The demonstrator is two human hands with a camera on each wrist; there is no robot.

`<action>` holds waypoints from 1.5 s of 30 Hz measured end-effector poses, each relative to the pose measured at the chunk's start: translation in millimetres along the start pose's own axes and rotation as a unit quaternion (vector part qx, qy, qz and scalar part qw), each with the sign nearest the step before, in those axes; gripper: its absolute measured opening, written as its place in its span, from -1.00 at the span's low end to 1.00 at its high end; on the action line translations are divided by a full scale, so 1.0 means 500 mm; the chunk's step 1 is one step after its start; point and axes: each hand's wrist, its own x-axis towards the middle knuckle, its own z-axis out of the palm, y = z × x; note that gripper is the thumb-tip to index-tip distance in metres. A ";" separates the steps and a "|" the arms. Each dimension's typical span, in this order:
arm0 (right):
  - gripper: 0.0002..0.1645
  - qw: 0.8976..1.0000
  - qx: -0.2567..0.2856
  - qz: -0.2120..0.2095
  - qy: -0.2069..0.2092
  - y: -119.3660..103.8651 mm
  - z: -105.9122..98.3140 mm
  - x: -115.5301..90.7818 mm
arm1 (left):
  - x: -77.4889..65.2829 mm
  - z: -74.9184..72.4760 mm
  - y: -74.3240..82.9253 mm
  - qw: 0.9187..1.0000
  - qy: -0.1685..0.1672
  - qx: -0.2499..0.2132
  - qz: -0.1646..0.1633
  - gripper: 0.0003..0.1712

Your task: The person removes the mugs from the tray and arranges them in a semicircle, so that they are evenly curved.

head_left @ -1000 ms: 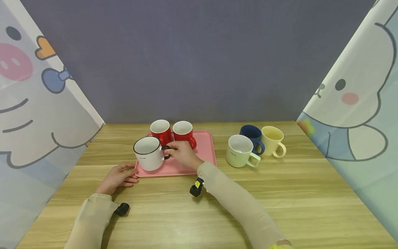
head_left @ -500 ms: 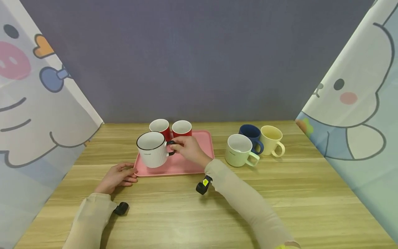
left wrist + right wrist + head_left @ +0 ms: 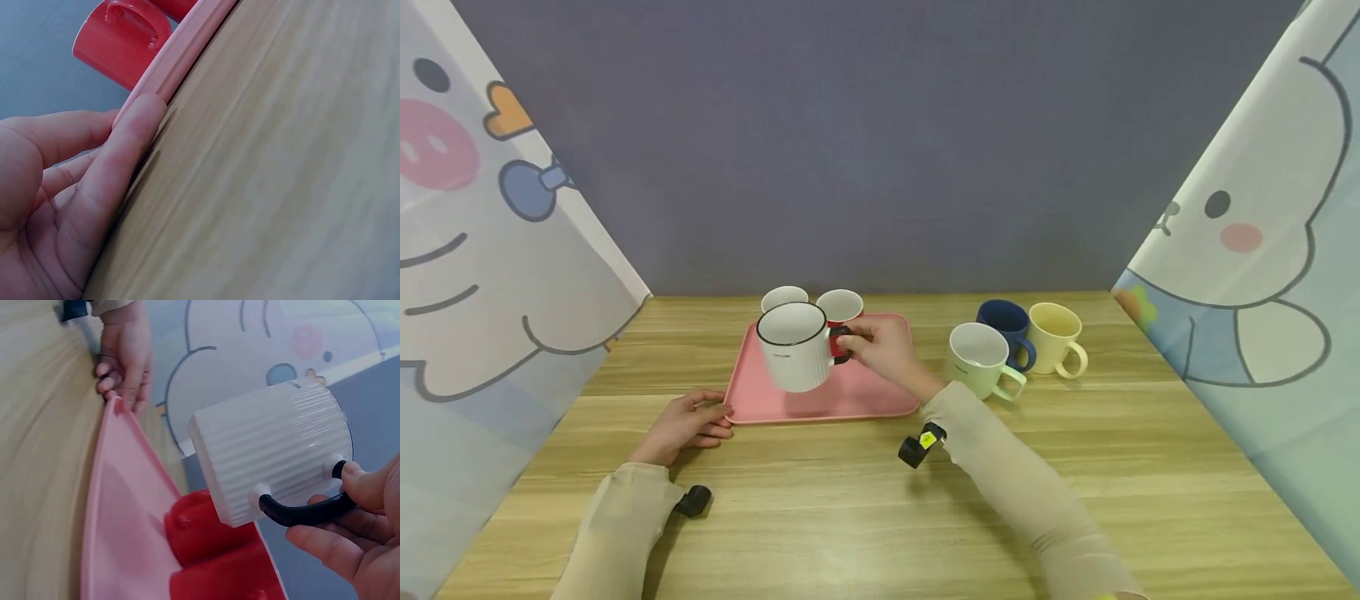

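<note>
My right hand [image 3: 891, 352] grips the black handle of a white ribbed mug [image 3: 797, 360] with a dark rim. The mug hangs above the pink tray [image 3: 752, 396], and its ribbed side fills the middle of the right wrist view. At the tray's near left corner, my left hand [image 3: 679, 427] pinches the edge between thumb and fingers, as the left wrist view shows. Two red mugs stand at the back of the tray: the left one [image 3: 784, 297] is mostly hidden by the white mug, the right one [image 3: 841, 308] partly covered by it and my hand.
Right of the tray stand a pale green mug [image 3: 976, 362], a dark blue mug [image 3: 1004, 321] and a yellow mug [image 3: 1054, 337], close together on the wooden table [image 3: 820, 517]. A grey panel [image 3: 880, 150] rises behind the table, with cartoon-printed sheets at both sides.
My right hand has lifted the white mug off the tray's left part and carried it to the right and up. The left hand has stayed at the tray corner.
</note>
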 end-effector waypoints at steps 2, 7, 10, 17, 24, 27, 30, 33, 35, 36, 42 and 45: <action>-0.87 1.000 0.028 0.004 0.008 0.002 -0.013 -0.001 | 0.000 -0.001 0.001 1.000 0.002 -0.001 -0.002 -0.46; -0.82 0.994 0.096 0.049 0.013 0.002 -0.051 -0.008 | 0.000 0.000 0.003 1.000 -0.001 -0.003 -0.006 -0.42; -0.79 0.994 0.084 0.070 0.015 -0.001 -0.079 -0.014 | -0.001 -0.001 0.004 1.000 -0.005 0.001 -0.004 -0.39; -0.78 0.996 0.039 0.068 0.030 0.007 -0.141 -0.031 | -0.003 0.003 0.007 1.000 0.008 -0.003 -0.015 -0.39; -0.79 0.995 0.010 0.072 0.069 0.010 -0.194 -0.052 | -0.003 0.003 0.004 1.000 0.004 0.000 -0.011 -0.40; -0.78 0.994 -0.005 0.083 0.077 0.010 -0.215 -0.061 | -0.005 0.002 0.003 1.000 0.004 0.000 -0.011 -0.41; -0.77 0.992 -0.012 0.089 0.089 0.014 -0.234 -0.069 | -0.004 0.001 0.003 1.000 0.003 -0.001 -0.012 -0.42; -0.76 0.991 -0.004 0.085 0.102 0.019 -0.252 -0.079 | -0.004 0.000 0.004 1.000 0.000 0.001 -0.008 -0.43; -0.76 0.991 0.008 0.079 0.109 0.021 -0.264 -0.087 | -0.005 0.001 0.005 1.000 0.001 0.000 -0.006 -0.43; -0.75 0.990 0.011 0.079 0.113 0.021 -0.270 -0.091 | -0.005 0.001 0.006 1.000 0.001 0.000 -0.004 -0.43; -0.74 0.989 -0.005 0.077 0.130 0.018 -0.305 -0.114 | -0.008 0.000 0.004 1.000 -0.004 0.005 0.000 -0.43; -0.73 0.988 -0.013 0.070 0.137 0.019 -0.322 -0.124 | -0.008 0.000 0.004 1.000 -0.003 0.006 0.001 -0.43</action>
